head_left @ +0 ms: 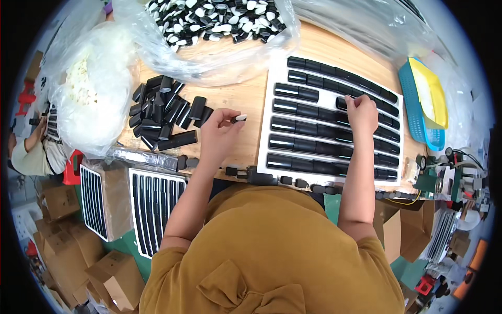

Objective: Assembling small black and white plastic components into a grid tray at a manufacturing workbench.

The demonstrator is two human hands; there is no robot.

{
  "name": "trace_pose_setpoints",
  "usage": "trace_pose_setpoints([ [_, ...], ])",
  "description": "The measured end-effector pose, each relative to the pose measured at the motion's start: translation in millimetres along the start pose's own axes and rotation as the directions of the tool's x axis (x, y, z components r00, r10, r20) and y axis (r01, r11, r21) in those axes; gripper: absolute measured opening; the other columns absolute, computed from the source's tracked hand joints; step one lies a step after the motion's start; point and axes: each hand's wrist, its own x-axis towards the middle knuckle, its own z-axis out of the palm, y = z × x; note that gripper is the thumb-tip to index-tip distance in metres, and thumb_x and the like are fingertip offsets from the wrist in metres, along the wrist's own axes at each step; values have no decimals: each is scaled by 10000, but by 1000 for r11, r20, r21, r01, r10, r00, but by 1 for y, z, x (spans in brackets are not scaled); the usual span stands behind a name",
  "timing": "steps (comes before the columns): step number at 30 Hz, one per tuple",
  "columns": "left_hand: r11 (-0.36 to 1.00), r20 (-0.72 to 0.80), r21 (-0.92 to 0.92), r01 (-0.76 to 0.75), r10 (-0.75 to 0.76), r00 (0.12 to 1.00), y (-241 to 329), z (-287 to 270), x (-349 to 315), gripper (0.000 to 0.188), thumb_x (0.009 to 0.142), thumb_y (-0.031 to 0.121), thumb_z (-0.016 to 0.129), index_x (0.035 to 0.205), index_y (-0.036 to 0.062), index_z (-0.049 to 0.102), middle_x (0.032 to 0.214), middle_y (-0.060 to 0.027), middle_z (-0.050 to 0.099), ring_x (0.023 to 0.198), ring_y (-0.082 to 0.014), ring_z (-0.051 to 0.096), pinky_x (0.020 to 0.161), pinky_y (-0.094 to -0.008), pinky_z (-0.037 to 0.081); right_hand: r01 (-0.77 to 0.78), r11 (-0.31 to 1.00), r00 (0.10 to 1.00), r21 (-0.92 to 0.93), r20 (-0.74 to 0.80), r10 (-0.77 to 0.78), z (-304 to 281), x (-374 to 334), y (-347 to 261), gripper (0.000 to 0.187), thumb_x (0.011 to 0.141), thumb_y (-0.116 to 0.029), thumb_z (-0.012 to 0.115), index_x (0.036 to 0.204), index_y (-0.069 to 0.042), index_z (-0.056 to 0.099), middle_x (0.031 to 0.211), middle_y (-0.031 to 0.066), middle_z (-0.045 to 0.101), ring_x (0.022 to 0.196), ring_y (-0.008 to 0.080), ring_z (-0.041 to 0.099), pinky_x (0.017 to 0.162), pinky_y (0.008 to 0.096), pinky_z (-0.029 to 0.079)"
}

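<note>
My left hand [220, 133], over the wooden table beside the tray, pinches a small black piece with a white oval face [240, 119]. My right hand [363, 116] is above the white tray [266, 110], its fingertips closed on a short black cylinder [341, 103] in the third row from the far side. A white gap separates that cylinder from the row's left part. Glossy black cylinders [308, 127] lie end to end in several rows on the tray. Left of my left hand is a loose pile of black cylinders [159, 112].
A clear plastic bag of black and white pieces [219, 23] lies at the far side. Another bag with whitish contents [89, 99] stands left. Blue and yellow baskets [436, 104] sit right. Filled trays [154, 209] and cardboard boxes [117, 277] are below left. Another person [39, 152] is far left.
</note>
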Motion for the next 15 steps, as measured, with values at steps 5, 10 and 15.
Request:
trace_pose_setpoints([
  [5, 960, -46, 224, -169, 184, 982, -27, 11, 2, 226, 826, -71, 715, 1028, 9, 649, 1062, -64, 663, 1089, -160, 618, 933, -270, 513, -44, 996, 999, -76, -13, 43, 9, -13, 2, 466, 809, -514, 764, 942, -80, 654, 1045, 142, 620, 1038, 353, 585, 827, 473, 524],
  [10, 834, 18, 417, -362, 390, 920, -26, 8, 4, 248, 748, -13, 770, 961, 51, 662, 1035, -71, 664, 1159, -293, 568, 968, -393, 471, 31, 999, 993, -14, -113, -33, 11, -19, -3, 442, 796, -428, 811, 984, -60, 654, 1032, 145, 636, 987, 357, 609, 821, 472, 520],
  [15, 808, 27, 467, -359, 393, 919, -25, 9, 7, 264, 719, 40, 809, 944, 64, 674, 1029, -83, 656, 1173, -342, 550, 993, -431, 430, 29, 932, 999, 362, -41, -15, 10, -20, -20, 348, 800, -245, 836, 1017, -42, 655, 969, 92, 666, 816, 228, 632, 738, 347, 524],
])
